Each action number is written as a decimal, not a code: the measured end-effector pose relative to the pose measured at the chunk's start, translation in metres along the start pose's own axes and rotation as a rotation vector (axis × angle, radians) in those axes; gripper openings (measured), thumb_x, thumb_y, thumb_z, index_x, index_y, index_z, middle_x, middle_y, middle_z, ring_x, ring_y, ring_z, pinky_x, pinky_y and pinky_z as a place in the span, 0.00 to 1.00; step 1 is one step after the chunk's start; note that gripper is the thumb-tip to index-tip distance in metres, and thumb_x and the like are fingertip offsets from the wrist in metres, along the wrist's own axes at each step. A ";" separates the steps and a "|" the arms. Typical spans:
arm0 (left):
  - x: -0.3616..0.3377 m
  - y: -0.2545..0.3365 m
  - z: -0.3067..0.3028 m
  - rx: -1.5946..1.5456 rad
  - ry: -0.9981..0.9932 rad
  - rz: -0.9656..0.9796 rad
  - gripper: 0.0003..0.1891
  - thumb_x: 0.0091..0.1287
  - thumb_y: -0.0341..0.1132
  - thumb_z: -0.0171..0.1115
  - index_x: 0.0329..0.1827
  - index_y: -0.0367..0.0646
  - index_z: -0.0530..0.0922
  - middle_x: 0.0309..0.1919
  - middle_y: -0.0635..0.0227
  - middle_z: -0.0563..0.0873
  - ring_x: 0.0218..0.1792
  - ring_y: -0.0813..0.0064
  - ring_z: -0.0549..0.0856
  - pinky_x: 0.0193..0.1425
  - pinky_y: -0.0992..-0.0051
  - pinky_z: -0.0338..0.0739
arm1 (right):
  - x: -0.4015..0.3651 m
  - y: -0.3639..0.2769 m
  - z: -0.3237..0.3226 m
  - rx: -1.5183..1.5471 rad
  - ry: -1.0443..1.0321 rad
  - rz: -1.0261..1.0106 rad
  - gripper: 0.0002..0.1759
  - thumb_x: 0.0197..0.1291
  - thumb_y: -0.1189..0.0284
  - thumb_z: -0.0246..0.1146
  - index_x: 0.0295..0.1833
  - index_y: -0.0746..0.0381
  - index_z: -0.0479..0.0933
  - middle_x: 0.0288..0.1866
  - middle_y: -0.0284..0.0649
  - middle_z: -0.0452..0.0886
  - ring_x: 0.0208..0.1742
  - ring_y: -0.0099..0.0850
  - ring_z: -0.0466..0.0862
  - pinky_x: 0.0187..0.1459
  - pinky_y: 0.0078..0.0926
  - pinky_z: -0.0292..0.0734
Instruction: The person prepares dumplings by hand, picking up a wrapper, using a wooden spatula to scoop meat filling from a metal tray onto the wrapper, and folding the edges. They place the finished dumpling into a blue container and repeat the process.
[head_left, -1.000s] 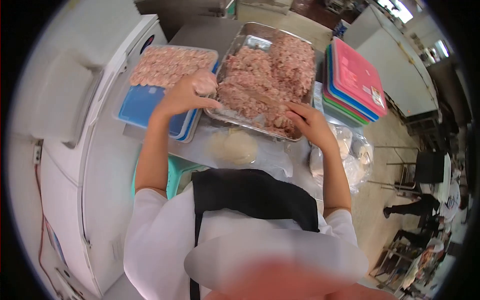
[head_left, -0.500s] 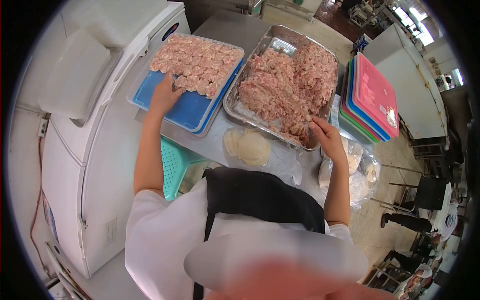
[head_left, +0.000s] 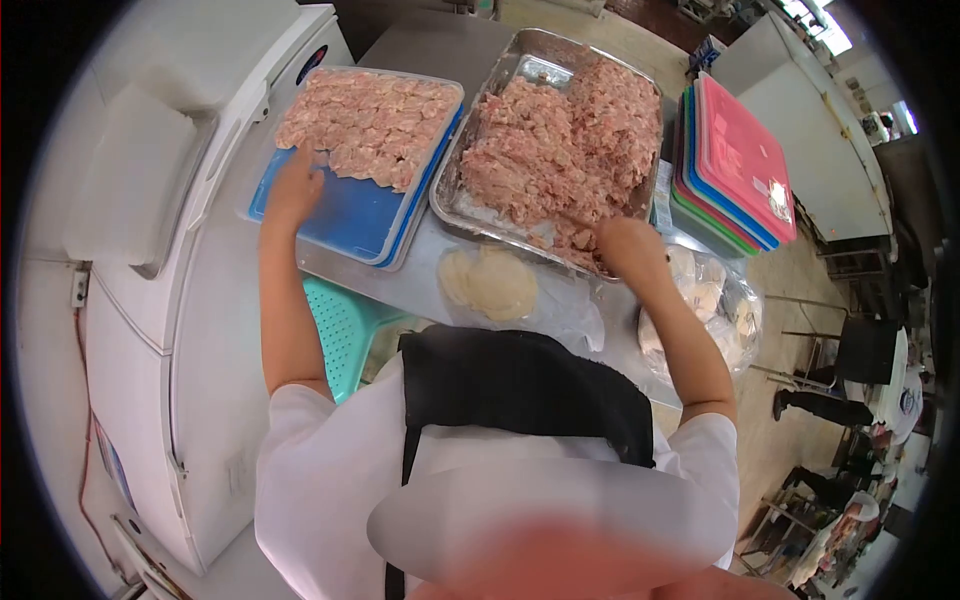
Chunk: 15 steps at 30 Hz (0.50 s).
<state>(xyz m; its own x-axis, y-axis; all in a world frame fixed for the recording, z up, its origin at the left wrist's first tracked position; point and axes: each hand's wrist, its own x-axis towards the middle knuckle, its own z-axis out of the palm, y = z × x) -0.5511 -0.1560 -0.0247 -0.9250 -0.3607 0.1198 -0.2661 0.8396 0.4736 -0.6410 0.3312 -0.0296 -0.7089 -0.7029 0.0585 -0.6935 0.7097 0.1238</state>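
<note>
My left hand [head_left: 295, 185] is over the blue tray [head_left: 350, 215], at the near edge of the rows of flattened meat pieces [head_left: 370, 120]; its fingers look apart with nothing in them. My right hand [head_left: 628, 245] reaches into the near right corner of the metal pan [head_left: 450, 205], against the ground meat [head_left: 565, 140], with its fingertips hidden. Pale round wrappers [head_left: 490, 283] lie on the metal table [head_left: 410, 280] between my arms and the pan.
Stacked coloured lids [head_left: 735, 160] stand right of the pan. A plastic bag [head_left: 705, 300] of pale pieces sits beside my right forearm. A green perforated stool [head_left: 338, 330] is below the table edge. White freezer [head_left: 230, 300] at left; other people at far right.
My right hand has turned and moved from the pan's rim into its near corner, onto the meat. My left hand stays over the tray. The whole view has shifted slightly.
</note>
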 end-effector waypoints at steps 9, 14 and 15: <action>-0.013 0.082 -0.037 -0.183 0.072 0.133 0.22 0.63 0.28 0.60 0.61 0.44 0.75 0.45 0.59 0.84 0.41 0.66 0.84 0.49 0.70 0.76 | 0.016 0.024 -0.043 -0.098 -0.153 0.101 0.09 0.55 0.68 0.59 0.30 0.59 0.82 0.28 0.46 0.83 0.31 0.44 0.86 0.31 0.43 0.80; -0.025 0.145 0.007 -0.786 -0.153 0.538 0.19 0.61 0.26 0.62 0.57 0.46 0.79 0.53 0.63 0.82 0.51 0.64 0.81 0.58 0.70 0.74 | -0.011 -0.030 -0.003 0.044 -0.056 -0.111 0.09 0.52 0.68 0.60 0.27 0.60 0.82 0.25 0.46 0.82 0.29 0.43 0.85 0.29 0.42 0.79; -0.023 0.159 0.019 -0.678 -0.150 0.743 0.18 0.62 0.26 0.62 0.56 0.46 0.79 0.56 0.62 0.81 0.55 0.60 0.80 0.61 0.69 0.73 | -0.013 -0.034 -0.007 0.016 -0.078 -0.144 0.09 0.51 0.70 0.59 0.25 0.60 0.81 0.24 0.46 0.82 0.28 0.43 0.85 0.27 0.41 0.79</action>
<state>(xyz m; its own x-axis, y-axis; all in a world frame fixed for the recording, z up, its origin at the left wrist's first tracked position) -0.5772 -0.0061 0.0309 -0.8304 0.2520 0.4969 0.5568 0.4062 0.7245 -0.6074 0.3157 -0.0277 -0.6091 -0.7923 -0.0362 -0.7904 0.6027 0.1097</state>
